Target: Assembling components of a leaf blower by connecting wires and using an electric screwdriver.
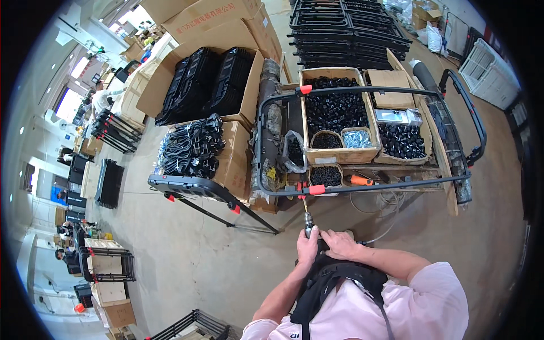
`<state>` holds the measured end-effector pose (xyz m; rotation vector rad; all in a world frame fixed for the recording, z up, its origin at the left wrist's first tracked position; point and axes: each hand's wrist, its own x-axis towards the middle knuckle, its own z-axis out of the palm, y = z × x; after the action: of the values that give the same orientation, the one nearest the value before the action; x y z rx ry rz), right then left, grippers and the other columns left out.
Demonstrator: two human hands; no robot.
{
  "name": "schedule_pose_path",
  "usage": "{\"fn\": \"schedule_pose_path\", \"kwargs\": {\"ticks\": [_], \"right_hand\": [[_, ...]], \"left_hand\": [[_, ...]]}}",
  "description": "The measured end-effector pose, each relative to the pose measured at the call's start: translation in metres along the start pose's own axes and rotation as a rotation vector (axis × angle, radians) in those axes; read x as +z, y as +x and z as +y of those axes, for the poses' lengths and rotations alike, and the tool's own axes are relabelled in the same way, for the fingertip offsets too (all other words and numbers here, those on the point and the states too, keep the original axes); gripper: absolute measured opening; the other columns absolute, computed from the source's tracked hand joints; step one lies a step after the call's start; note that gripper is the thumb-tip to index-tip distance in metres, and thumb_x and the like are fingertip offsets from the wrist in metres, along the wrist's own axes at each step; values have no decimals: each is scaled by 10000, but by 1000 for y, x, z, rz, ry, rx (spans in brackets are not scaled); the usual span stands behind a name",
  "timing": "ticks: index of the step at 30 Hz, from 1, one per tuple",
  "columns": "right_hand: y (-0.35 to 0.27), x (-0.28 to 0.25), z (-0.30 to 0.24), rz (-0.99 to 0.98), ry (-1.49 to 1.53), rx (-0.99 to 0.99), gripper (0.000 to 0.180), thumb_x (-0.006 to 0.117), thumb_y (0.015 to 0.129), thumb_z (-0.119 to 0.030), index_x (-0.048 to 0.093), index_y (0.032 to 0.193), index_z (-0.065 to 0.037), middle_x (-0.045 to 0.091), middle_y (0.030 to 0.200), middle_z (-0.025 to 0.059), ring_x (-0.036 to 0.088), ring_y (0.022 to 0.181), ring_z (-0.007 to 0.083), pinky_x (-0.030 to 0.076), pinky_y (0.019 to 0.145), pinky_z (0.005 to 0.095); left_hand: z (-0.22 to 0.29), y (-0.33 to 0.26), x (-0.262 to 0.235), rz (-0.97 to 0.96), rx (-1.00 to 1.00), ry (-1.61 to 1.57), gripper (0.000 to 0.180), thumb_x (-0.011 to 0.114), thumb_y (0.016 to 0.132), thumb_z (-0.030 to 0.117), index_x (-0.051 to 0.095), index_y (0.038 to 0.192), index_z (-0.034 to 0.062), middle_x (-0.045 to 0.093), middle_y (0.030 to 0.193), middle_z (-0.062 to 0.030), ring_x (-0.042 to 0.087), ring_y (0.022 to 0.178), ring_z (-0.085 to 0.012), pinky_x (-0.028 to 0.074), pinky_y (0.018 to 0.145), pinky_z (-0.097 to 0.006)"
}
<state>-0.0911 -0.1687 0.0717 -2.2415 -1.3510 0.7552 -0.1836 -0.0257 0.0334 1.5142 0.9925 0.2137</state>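
You're gripping the driver [309, 226] w/ left hand [309, 247] wrapped on it, right hand [340, 243] clasped over the back—keep bit square to the orange clamp [316, 190] on the black frame [368, 184].

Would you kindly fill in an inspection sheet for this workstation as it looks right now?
Surface: wooden bench, crowded.
Job's things: grey handheld power driver, bit up toward the black tubular frame with orange clips.
Clutter: cardboard boxes of small black parts; tub of silver screws.
Grippers: left hand grips the driver; right hand rests on its rear.
Cables: pale hose looping under the bench.
Surroundings: stacked black frames; concrete floor.
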Motion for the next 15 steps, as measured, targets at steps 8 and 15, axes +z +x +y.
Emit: {"fn": "schedule_pose_path", "kwargs": {"ticks": [8, 15], "right_hand": [[9, 14, -20, 160, 10, 115, 673, 774, 775, -227, 523, 1360, -11, 676, 1093, 243, 705, 978, 459, 589, 872, 530], [13, 13, -28, 197, 40, 146, 651, 785, 771, -232, 510, 1303, 25, 720, 1040, 267, 719, 954, 459, 590, 849, 534]], "left_hand": [[7, 20, -16, -113, -2, 161, 546, 690, 977, 525, 678, 1062, -14, 735, 967, -211, 716, 917, -335, 543, 848, -450], [13, 28, -22, -136, 11, 127, 485, 707, 992, 465, 675, 1013, -19, 703, 877, -106, 647, 809, -200, 532, 768, -397]]}}
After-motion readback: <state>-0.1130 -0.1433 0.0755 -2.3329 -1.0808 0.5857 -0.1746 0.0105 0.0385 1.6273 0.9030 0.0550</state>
